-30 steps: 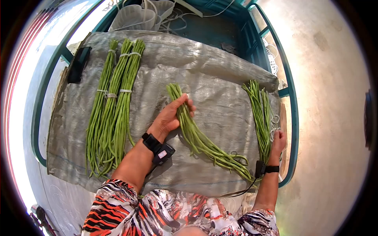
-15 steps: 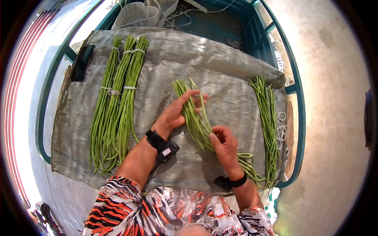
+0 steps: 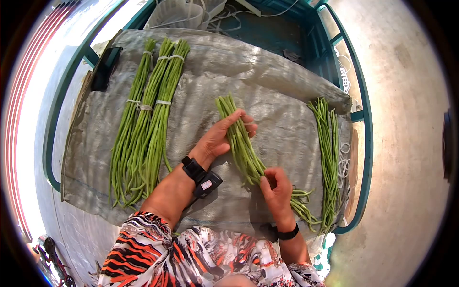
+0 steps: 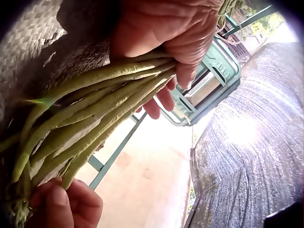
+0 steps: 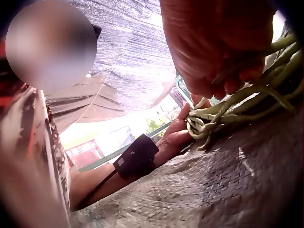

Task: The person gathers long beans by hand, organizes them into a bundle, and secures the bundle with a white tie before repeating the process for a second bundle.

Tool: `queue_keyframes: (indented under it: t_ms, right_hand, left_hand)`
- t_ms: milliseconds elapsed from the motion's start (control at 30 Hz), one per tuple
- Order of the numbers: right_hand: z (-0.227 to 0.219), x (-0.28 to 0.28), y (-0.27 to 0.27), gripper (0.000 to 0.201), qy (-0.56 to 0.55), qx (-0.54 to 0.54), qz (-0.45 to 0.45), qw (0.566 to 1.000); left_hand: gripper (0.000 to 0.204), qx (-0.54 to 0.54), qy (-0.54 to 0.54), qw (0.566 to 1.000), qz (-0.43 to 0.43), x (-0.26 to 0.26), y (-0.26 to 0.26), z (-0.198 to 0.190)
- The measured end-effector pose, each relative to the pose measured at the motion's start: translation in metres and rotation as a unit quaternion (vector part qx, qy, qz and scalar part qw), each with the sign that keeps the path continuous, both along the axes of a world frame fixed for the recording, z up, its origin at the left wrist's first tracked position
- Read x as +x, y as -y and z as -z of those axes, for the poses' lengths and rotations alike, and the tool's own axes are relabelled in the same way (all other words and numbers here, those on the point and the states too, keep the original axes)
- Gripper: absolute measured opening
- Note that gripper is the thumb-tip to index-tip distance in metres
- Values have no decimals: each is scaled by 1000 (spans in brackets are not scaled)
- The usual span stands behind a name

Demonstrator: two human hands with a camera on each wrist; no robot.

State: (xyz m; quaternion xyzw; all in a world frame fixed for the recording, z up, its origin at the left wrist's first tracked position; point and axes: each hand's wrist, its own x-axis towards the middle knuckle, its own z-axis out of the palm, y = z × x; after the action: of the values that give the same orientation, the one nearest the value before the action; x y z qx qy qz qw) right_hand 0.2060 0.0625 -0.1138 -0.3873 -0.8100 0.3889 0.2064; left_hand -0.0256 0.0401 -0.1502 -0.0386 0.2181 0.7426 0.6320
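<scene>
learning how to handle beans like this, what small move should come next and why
Perhaps the right hand should ease its pinched part of the loose bunch of long green beans towards the left hand, levelling the tops. The tips above that hand look slightly uneven, and no tie shows around them, unlike the three green bundles with white bands.

The left hand grips the long beans from above; the right hand pinches them at their lower left. Woven sacking shows to their upper left, a teal rail beyond them, silvery sheeting to their right.
</scene>
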Motion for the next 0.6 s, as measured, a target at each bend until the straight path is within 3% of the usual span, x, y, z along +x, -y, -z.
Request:
queue_keyframes:
  t_ms: [133, 200, 300, 400, 600]
  right_hand:
    - [-4, 1, 4, 17, 9, -34, 22, 999]
    - [-12, -1, 5, 17, 28, -47, 41, 998]
    - [-19, -2, -2, 29, 126, 93, -9, 988]
    - [-20, -22, -5, 53, 65, 234, -32, 969]
    - [-15, -82, 9, 75, 93, 159, -45, 982]
  left_hand:
    - [14, 67, 6, 997, 32, -6, 0, 8]
    - [14, 30, -2, 999, 16, -4, 0, 8]
    - [14, 49, -3, 999, 14, -3, -2, 8]
    - [15, 91, 8, 996, 5, -3, -5, 15]
    - [18, 134, 24, 991, 12, -6, -6, 16]
